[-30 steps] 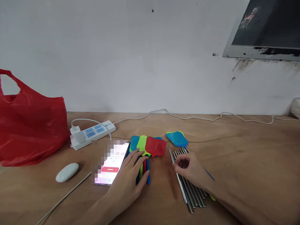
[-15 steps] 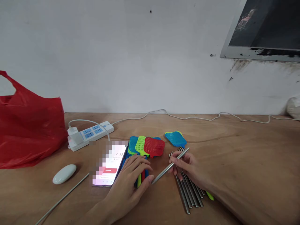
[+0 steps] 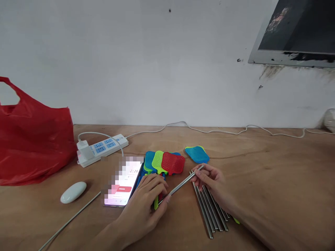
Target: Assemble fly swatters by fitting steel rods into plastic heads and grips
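Observation:
My right hand (image 3: 209, 181) pinches one metal rod (image 3: 180, 185) near its upper end; the rod slants down to the left. Its lower tip meets the fingers of my left hand (image 3: 148, 202), which are curled over the coloured handles (image 3: 156, 203) of small fly swatter heads. Those heads, blue, green and red (image 3: 167, 162), fan out just beyond the left hand. A bundle of several more metal rods (image 3: 210, 212) lies on the table under my right hand. One blue swatter head (image 3: 196, 154) lies apart, behind the rods.
A lit phone (image 3: 123, 184) lies left of my left hand. Further left are a white oval object (image 3: 73, 192), a thin rod (image 3: 68, 220), a white power strip (image 3: 102, 149) with its cable, and a red plastic bag (image 3: 34, 139). A framed panel (image 3: 298, 35) leans on the wall.
My right hand lifted one rod out of the bundle and swung its lower end leftward to my left hand's fingers. My left hand curled onto the swatter handles.

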The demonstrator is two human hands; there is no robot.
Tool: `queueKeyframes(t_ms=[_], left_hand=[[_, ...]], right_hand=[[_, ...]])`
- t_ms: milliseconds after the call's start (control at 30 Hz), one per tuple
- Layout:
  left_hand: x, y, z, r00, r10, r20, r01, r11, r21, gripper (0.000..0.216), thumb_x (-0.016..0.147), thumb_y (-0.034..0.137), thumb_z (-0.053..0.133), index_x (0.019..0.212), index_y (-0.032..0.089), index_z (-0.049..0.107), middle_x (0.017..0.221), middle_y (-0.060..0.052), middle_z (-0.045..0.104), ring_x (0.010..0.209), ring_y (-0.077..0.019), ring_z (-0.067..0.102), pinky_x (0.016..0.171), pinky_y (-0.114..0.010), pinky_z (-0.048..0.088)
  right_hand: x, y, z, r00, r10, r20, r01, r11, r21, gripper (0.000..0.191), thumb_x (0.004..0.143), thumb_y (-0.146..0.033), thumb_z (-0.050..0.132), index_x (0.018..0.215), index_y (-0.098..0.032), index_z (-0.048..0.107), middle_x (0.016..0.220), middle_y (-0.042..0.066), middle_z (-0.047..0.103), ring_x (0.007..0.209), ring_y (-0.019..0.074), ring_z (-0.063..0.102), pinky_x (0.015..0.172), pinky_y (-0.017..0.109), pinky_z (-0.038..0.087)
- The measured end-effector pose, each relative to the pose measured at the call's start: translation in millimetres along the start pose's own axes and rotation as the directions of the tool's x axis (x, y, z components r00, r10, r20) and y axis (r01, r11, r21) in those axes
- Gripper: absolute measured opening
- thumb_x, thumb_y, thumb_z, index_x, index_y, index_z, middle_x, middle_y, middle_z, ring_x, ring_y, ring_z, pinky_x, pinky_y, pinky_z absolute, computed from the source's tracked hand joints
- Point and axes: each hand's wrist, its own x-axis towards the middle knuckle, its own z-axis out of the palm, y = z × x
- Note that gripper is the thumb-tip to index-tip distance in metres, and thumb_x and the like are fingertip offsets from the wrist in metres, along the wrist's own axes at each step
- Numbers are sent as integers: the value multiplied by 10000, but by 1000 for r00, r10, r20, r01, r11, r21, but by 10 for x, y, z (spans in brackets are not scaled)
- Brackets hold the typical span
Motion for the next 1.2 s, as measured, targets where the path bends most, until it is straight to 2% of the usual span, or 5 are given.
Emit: queueKeyframes(t_ms=[233,400,633,900,1200], left_hand=[[-28,-4,35,999,12,49,-16,996,88,243,1003,273,437,766,220,453,753,-12,561,736,-204,510,698,-355,414],[-47,-3,31,992,16,123,-27,996,87,227,1036,264,387,835,222,484,791,-13,595,737,-201,547,676,-325,419],[-50,-71,43,995,7,99,-24,985,169,229,1049,272,312,919,224,496,810,-34,643,719,-216,601,611,-308,411],[-38,-37,29,974,-84,211,23,961,275,260,1070,332,318,935,234,518,791,-5,685,667,-223,664,539,-281,354],[-7,37,-36,961,-118,250,10,919,395,324,1054,316,317,809,239,515,641,-3,650,527,-234,623,463,-280,248]], right_hand=[[-52,-38,20,983,94,159,-74,989,-126,353,761,-489,805,858,-180,664,714,24,727,642,153,683,526,234,524],[-64,-58,-37,981,30,189,37,939,-343,326,807,-511,742,847,-201,649,727,21,726,629,159,676,530,251,529],[-96,-138,-110,858,-187,478,506,459,-730,236,987,-374,531,980,-207,697,876,54,747,764,181,675,671,282,502],[-114,-119,-108,786,-104,609,617,158,-771,231,1039,-268,399,990,-192,612,864,56,697,748,192,648,661,285,423],[-112,-198,-83,806,-64,588,589,185,-787,231,981,-134,409,831,-216,565,763,18,651,690,172,598,621,262,354]])
